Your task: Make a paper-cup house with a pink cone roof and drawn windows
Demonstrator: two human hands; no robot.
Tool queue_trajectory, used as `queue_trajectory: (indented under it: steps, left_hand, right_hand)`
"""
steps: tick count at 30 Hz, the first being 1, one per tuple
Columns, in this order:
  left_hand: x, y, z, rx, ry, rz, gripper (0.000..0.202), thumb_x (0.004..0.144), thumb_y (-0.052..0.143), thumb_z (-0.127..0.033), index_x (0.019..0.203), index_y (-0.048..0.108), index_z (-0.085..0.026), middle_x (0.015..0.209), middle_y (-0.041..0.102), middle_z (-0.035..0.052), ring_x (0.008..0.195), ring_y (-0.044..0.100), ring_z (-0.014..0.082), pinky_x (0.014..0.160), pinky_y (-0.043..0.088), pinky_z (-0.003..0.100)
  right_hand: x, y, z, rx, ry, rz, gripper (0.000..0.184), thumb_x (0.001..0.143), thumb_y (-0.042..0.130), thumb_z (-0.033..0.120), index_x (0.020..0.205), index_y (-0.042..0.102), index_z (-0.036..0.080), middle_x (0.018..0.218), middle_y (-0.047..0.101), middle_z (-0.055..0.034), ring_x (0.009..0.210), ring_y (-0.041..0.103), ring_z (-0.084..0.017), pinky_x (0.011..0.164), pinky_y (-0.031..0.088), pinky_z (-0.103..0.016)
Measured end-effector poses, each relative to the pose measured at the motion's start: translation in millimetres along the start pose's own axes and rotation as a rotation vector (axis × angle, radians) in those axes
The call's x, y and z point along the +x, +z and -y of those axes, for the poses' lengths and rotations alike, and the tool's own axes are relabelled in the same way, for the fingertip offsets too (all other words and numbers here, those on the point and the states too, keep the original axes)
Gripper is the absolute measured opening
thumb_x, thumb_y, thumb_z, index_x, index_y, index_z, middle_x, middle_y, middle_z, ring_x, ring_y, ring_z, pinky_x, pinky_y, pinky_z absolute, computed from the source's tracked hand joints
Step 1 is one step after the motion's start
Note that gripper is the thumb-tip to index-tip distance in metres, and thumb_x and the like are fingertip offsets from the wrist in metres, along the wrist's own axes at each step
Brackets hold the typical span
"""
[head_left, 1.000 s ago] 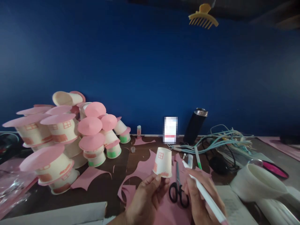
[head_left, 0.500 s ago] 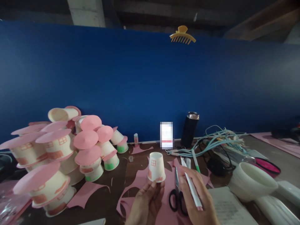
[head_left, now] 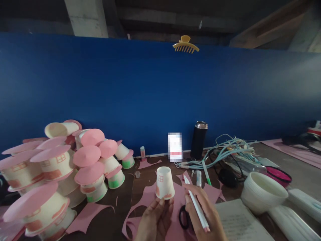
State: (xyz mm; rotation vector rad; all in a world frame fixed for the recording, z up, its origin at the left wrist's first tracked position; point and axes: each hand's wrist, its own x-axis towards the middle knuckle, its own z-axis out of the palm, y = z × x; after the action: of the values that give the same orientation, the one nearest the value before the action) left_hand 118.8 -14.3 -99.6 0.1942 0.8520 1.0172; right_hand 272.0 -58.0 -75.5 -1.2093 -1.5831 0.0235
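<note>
My left hand holds a small white paper cup upside down by its rim; the cup has a pink window and pink marks drawn on it. My right hand is closed around a white marker pen with a pink end, its tip pointing up toward the cup. Both hands hover over pink paper scraps on the dark table. Black scissors lie between my hands, partly hidden.
A pile of cup houses with pink paper roofs fills the left. A black flask, tangled cables, stacked white bowls, a green pen, a glue stick and an open notebook lie to the right and back. A blue wall stands behind.
The view has tilted upward, so everything sits lower in frame. My left hand has turned the cup a little. My right hand has drawn the pen back and more upright.
</note>
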Motion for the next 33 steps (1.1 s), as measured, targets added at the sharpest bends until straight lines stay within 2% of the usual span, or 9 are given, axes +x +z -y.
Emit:
queue_trajectory:
  steps: [3, 10, 14, 16, 21, 25, 29, 33]
  left_hand:
    - [-5.0, 3.0, -2.2, 0.009, -0.005, 0.040, 0.016, 0.084, 0.063, -0.007, 0.101, 0.063, -0.010, 0.090, 0.076, 0.0129, 0.075, 0.075, 0.0185, 0.068, 0.059, 0.023]
    - [-11.5, 5.6, -2.7, -0.014, 0.002, 0.041, 0.018, 0.084, 0.064, -0.007, 0.102, 0.063, -0.011, 0.092, 0.076, 0.0130, 0.078, 0.075, 0.0194, 0.062, 0.059, 0.022]
    - [-9.1, 5.9, -1.6, -0.014, 0.000, 0.001, 0.017, 0.083, 0.064, -0.005, 0.098, 0.063, -0.012, 0.087, 0.077, 0.0120, 0.073, 0.075, 0.0188, 0.058, 0.058, 0.021]
    - [-8.0, 5.2, -1.2, -0.009, 0.006, 0.007, 0.016, 0.082, 0.063, -0.004, 0.097, 0.064, -0.010, 0.085, 0.076, 0.0126, 0.070, 0.075, 0.0190, 0.054, 0.056, 0.021]
    - [-10.6, 4.6, -1.9, -0.016, -0.027, 0.037, 0.010, 0.085, 0.061, -0.006, 0.094, 0.063, -0.010, 0.086, 0.076, 0.0132, 0.072, 0.074, 0.0180, 0.059, 0.057, 0.022]
    - [-14.1, 6.5, -3.7, -0.016, -0.020, 0.049, 0.010, 0.086, 0.060, -0.005, 0.094, 0.063, -0.009, 0.086, 0.076, 0.0128, 0.074, 0.074, 0.0164, 0.070, 0.058, 0.023]
    - [-14.1, 7.2, -4.6, -0.020, -0.016, 0.054, 0.009, 0.086, 0.059, -0.004, 0.092, 0.064, -0.009, 0.086, 0.076, 0.0140, 0.075, 0.075, 0.0175, 0.073, 0.058, 0.025]
    - [-13.8, 7.6, -4.2, -0.042, -0.025, 0.035, 0.009, 0.086, 0.058, -0.004, 0.088, 0.064, -0.011, 0.087, 0.076, 0.0132, 0.078, 0.075, 0.0180, 0.073, 0.059, 0.025]
  right_hand:
    - [0.2, 0.3, 0.4, 0.020, 0.015, 0.019, 0.026, 0.095, 0.048, 0.017, 0.119, 0.054, 0.024, 0.107, 0.063, -0.0069, 0.100, 0.064, -0.019, 0.087, 0.052, -0.025]
    - [0.2, 1.7, 2.6, 0.026, 0.008, 0.040, 0.027, 0.094, 0.046, 0.016, 0.119, 0.053, 0.024, 0.105, 0.062, -0.0065, 0.099, 0.064, -0.019, 0.087, 0.052, -0.024]
    - [-0.7, 1.8, 1.8, 0.062, 0.035, 0.070, 0.027, 0.095, 0.045, 0.016, 0.120, 0.052, 0.024, 0.102, 0.062, -0.0064, 0.088, 0.067, -0.018, 0.075, 0.055, -0.023]
    - [-0.9, 1.3, 2.3, 0.075, 0.049, 0.078, 0.027, 0.095, 0.045, 0.016, 0.119, 0.052, 0.024, 0.102, 0.062, -0.0068, 0.090, 0.067, -0.019, 0.072, 0.056, -0.023]
    - [-2.0, 0.7, 4.2, 0.067, 0.026, 0.065, 0.026, 0.095, 0.046, 0.016, 0.119, 0.052, 0.024, 0.103, 0.061, -0.0071, 0.093, 0.066, -0.019, 0.084, 0.054, -0.027]
    - [-2.5, 1.3, 2.9, 0.056, 0.029, 0.059, 0.026, 0.095, 0.046, 0.016, 0.119, 0.052, 0.023, 0.104, 0.061, -0.0069, 0.094, 0.065, -0.018, 0.086, 0.053, -0.026]
    - [-1.1, 1.5, -0.5, 0.045, 0.029, 0.048, 0.027, 0.096, 0.047, 0.016, 0.121, 0.052, 0.024, 0.108, 0.061, -0.0072, 0.103, 0.061, -0.019, 0.090, 0.049, -0.026]
    - [0.3, 1.9, -1.0, 0.046, 0.044, 0.058, 0.027, 0.096, 0.046, 0.018, 0.122, 0.051, 0.024, 0.109, 0.061, -0.0074, 0.103, 0.062, -0.019, 0.089, 0.050, -0.026]
